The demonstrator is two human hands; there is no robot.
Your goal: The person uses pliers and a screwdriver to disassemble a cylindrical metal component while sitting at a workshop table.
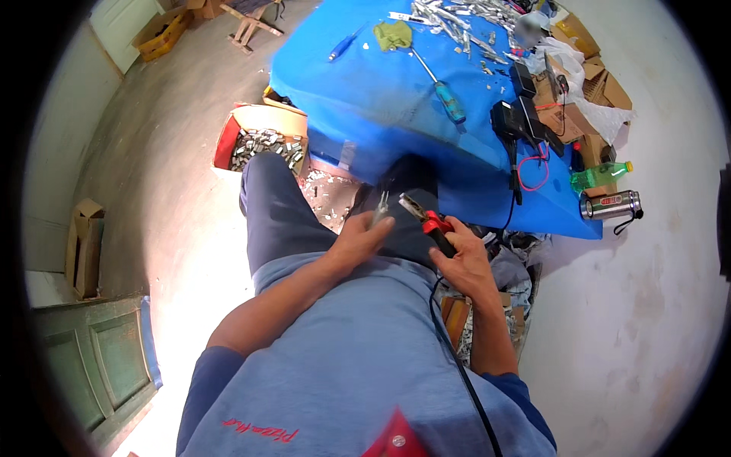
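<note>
My left hand (364,238) rests over my lap and pinches a small silvery metal piece (380,209) that sticks up past my fingertips. My right hand (463,259) grips red-handled pliers (426,217), whose dark jaws point up and left, close to the metal piece. Both hands are above my dark trousers (282,206), just in front of the blue-covered table (365,99).
On the blue table lie a teal-handled screwdriver (442,87), a blue pen (343,46), a green cloth (393,34), several metal parts (457,19) and black chargers (518,118). A cardboard box of metal pieces (263,145) stands on the floor at left. A green bottle (601,175) and steel flask (611,204) lie right.
</note>
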